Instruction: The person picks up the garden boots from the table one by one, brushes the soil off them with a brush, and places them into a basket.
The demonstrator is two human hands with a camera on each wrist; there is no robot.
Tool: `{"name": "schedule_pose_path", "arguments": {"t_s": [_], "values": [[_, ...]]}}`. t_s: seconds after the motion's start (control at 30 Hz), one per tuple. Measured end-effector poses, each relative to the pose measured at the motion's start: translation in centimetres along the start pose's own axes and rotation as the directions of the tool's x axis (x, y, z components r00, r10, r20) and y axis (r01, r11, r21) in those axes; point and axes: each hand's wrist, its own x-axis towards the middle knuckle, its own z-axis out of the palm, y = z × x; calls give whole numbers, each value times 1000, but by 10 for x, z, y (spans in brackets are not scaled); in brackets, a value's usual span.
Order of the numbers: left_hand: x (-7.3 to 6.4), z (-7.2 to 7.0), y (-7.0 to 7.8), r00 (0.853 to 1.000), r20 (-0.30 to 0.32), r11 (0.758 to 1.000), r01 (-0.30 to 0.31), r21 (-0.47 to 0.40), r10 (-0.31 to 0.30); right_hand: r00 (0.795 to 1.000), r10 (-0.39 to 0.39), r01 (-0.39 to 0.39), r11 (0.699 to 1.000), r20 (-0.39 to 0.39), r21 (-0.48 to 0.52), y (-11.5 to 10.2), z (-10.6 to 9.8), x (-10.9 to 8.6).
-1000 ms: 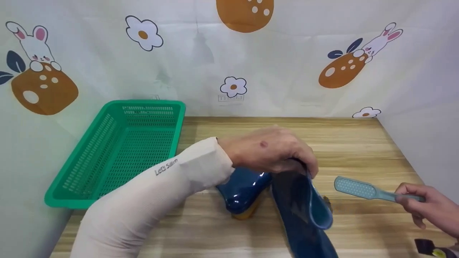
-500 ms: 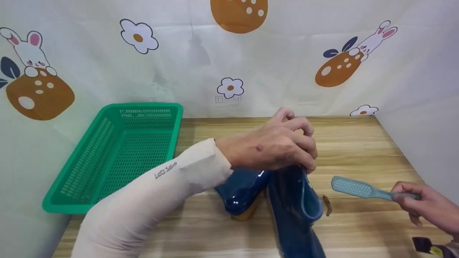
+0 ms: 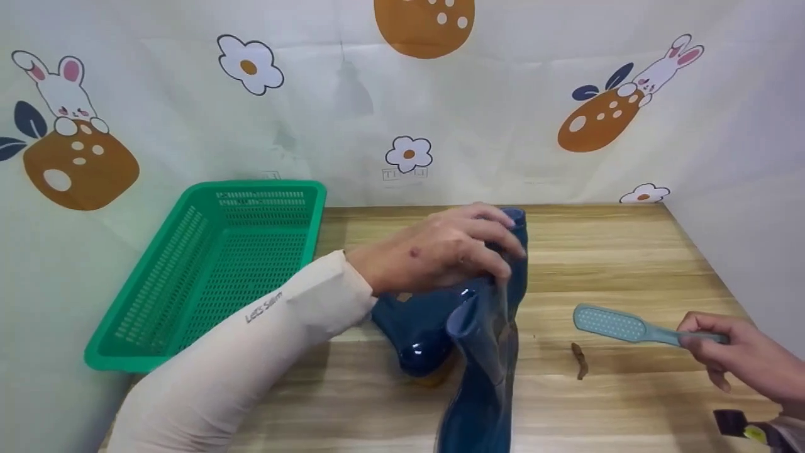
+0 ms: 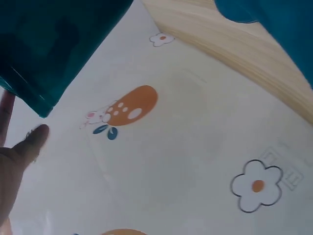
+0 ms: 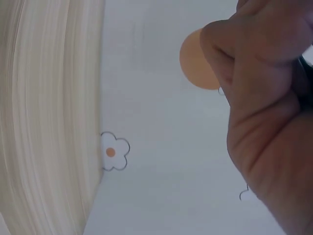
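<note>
My left hand [image 3: 446, 248] curls its fingers over the top of a glossy blue rubber boot [image 3: 481, 390], its shaft upright and its foot running out of the bottom edge. In the left wrist view the thumb lies apart from the boot's rim [image 4: 46, 93]. Beside it, partly under my hand, is a second blue boot [image 3: 415, 340] with a tan sole and a small brown patch on top. My right hand [image 3: 736, 352] grips the handle of a grey-blue brush [image 3: 611, 323], its white-dotted oval head pointing left. A thin, crooked brown scrap [image 3: 579, 362] lies on the table below the brush.
A green perforated plastic basket [image 3: 217, 277] stands at the left of the wood-grain table [image 3: 635, 251], with nothing in it. A printed cloth backdrop [image 3: 327, 126] with rabbits and flowers rises behind and along both sides.
My left hand has loosened, shifted left and turned the held boot, so its opening now faces left instead of right. The brown scrap has come into full view. The brush has drifted slightly left.
</note>
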Motion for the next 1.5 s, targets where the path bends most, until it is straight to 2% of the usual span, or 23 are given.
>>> {"name": "schedule_pose_path", "arguments": {"t_s": [0.07, 0.1, 0.13, 0.2, 0.3, 0.4, 0.43, 0.5, 0.53, 0.6, 0.63, 0.67, 0.73, 0.83, 0.93, 1.07, 1.13, 1.2, 1.27, 1.4, 1.5], "values": [[-10, 3, -1, 990, -13, 989, 138, -55, -138, 999, -45, 45, 999, 0, 10, -1, 4, 3], [-15, 5, -1, 977, -19, 973, 212, -94, -214, 998, -66, 66, 998, 2, 22, -3, 6, 4], [-20, 6, 0, 957, -22, 948, 284, -143, -289, 995, -96, 95, 995, 7, 38, -4, 9, 6], [-30, 11, 1, 906, -33, 884, 403, -239, -422, 986, -166, 164, 984, 25, 69, -6, 14, 9], [-43, 17, 4, 822, -27, 772, 523, -362, -569, 970, -237, 228, 964, 58, 134, -10, 19, 15], [-53, 21, 8, 733, 42, 632, 613, -475, -679, 953, -295, 279, 944, 73, 176, -14, 22, 20], [-55, 22, 9, 700, 76, 571, 636, -518, -710, 946, -315, 295, 935, 77, 194, -15, 24, 22], [-57, 24, 12, 626, 152, 416, 659, -627, -765, 927, -366, 338, 912, 87, 230, -17, 27, 24], [-57, 24, 14, 596, 177, 347, 655, -671, -783, 917, -389, 359, 902, 91, 242, -18, 29, 26], [-56, 25, 17, 551, 217, 233, 632, -739, -805, 893, -438, 397, 875, 104, 277, -20, 33, 28], [-56, 25, 18, 534, 231, 192, 622, -760, -813, 882, -459, 413, 862, 108, 292, -22, 35, 30], [-54, 24, 20, 527, 239, 172, 616, -769, -816, 871, -479, 428, 849, 112, 310, -24, 37, 31], [-52, 24, 23, 525, 250, 159, 614, -773, -813, 851, -513, 450, 823, 115, 345, -31, 42, 34], [-48, 24, 28, 516, 256, 168, 639, -751, -817, 822, -558, 477, 782, 112, 401, -43, 48, 39], [-45, 24, 31, 524, 257, 171, 634, -754, -812, 797, -594, 500, 750, 109, 433, -57, 56, 44], [-43, 26, 32, 546, 248, 197, 630, -751, -800, 742, -657, 524, 694, 136, 494, -71, 65, 50], [-43, 27, 32, 545, 246, 198, 630, -751, -801, 716, -682, 528, 671, 153, 520, -76, 70, 52], [-44, 28, 33, 537, 243, 191, 628, -754, -807, 704, -691, 530, 664, 163, 528, -79, 73, 54], [-44, 28, 33, 533, 240, 181, 619, -764, -811, 709, -684, 520, 672, 173, 527, -80, 75, 56], [-46, 30, 33, 537, 226, 179, 600, -780, -813, 752, -625, 443, 716, 211, 540, -74, 75, 56], [-48, 31, 33, 530, 216, 173, 590, -788, -820, 779, -577, 384, 748, 244, 542, -64, 74, 55]]}}
